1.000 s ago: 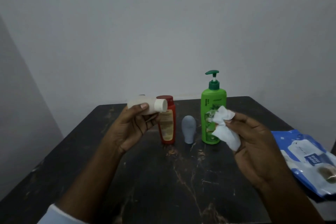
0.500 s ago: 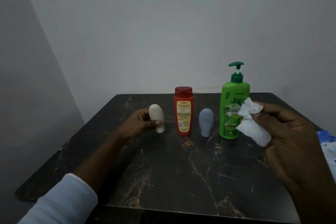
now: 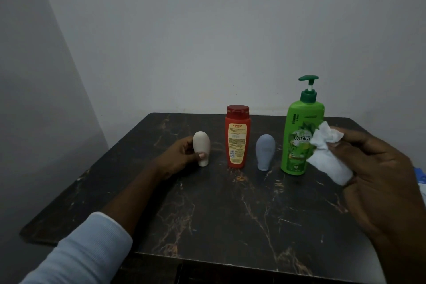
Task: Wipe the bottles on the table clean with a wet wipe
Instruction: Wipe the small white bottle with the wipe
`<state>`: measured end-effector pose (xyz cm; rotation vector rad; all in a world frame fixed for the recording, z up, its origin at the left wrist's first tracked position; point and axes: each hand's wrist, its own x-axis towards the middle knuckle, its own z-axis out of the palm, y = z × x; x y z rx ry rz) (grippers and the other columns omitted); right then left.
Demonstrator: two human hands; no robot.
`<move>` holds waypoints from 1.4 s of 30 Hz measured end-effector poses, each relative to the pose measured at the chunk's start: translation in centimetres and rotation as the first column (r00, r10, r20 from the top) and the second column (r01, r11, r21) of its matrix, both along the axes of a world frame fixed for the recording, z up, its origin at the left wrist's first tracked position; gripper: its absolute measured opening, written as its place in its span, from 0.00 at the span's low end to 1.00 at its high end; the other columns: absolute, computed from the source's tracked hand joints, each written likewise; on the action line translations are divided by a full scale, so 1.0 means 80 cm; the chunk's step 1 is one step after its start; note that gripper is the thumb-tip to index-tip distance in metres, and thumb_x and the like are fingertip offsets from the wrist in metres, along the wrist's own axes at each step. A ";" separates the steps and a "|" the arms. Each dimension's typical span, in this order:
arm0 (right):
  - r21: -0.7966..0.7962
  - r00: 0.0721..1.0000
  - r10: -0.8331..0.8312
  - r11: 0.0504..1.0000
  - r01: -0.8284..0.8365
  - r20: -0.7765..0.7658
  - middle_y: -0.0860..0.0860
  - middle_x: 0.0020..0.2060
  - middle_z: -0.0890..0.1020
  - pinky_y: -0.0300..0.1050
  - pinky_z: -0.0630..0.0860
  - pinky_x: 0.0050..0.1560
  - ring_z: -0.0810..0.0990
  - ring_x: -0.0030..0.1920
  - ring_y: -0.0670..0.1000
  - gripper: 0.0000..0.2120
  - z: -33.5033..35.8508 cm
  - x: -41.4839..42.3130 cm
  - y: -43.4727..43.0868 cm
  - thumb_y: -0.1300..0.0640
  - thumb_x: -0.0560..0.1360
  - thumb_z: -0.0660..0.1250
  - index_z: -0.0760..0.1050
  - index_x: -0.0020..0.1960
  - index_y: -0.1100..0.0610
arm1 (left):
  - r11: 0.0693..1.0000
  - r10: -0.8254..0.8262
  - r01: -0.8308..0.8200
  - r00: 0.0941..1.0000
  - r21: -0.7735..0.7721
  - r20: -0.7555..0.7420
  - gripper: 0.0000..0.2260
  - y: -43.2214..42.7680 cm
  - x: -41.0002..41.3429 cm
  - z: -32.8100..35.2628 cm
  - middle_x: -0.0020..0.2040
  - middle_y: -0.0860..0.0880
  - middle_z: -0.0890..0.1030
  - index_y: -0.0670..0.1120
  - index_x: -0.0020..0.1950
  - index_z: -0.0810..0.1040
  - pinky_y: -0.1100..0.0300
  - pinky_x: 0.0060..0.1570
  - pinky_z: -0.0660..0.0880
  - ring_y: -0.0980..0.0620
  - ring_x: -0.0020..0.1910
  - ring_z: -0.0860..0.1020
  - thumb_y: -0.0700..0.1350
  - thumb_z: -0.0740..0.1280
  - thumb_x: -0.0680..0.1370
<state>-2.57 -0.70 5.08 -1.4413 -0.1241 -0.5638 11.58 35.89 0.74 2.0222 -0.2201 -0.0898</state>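
- White wet wipe (image 3: 328,165), crumpled, gripped by the right hand's (image 3: 378,168) fingers, hides part of the green pump bottle (image 3: 297,136) behind.
- Blue pack (image 3: 421,175), right of those fingers, is cut off.
- Four bottles on the bench (image 3: 230,214): the left hand's (image 3: 179,158) fingers grip the cream bottle (image 3: 201,145); red bottle (image 3: 237,137) and grey bottle (image 3: 265,151) stand between the hands.

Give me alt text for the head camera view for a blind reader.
The person's left hand grips a cream bottle standing on a dark marbled table, while the right hand holds a crumpled wet wipe. A red bottle, a grey bottle and a green pump bottle stand alongside.
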 end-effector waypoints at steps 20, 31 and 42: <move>0.039 0.999 0.015 0.999 -0.013 -0.051 0.54 0.58 0.82 0.56 0.79 0.57 0.80 0.58 0.57 0.18 0.003 0.003 0.007 0.56 0.67 0.68 0.79 0.57 0.57 | 1.000 -0.013 0.011 0.998 0.024 0.063 0.25 -0.011 0.006 -0.010 0.65 0.54 0.80 0.50 0.74 0.72 0.54 0.65 0.77 0.55 0.63 0.79 0.45 0.74 0.78; 0.049 0.998 0.006 0.999 -0.003 -0.063 0.55 0.56 0.82 0.64 0.75 0.60 0.80 0.57 0.60 0.18 0.005 0.004 0.006 0.54 0.66 0.70 0.80 0.55 0.56 | 1.000 -0.002 0.001 0.999 0.008 0.043 0.26 -0.011 0.009 -0.013 0.67 0.50 0.80 0.50 0.75 0.72 0.43 0.69 0.75 0.49 0.65 0.79 0.44 0.74 0.77; 0.025 0.998 0.010 1.000 -0.008 -0.055 0.55 0.57 0.82 0.63 0.74 0.61 0.80 0.57 0.58 0.16 0.007 0.001 0.004 0.56 0.68 0.68 0.79 0.55 0.56 | 0.998 -0.029 0.030 0.999 -0.053 0.034 0.27 -0.006 0.003 -0.008 0.61 0.56 0.83 0.60 0.64 0.75 0.50 0.64 0.79 0.57 0.60 0.82 0.52 0.79 0.68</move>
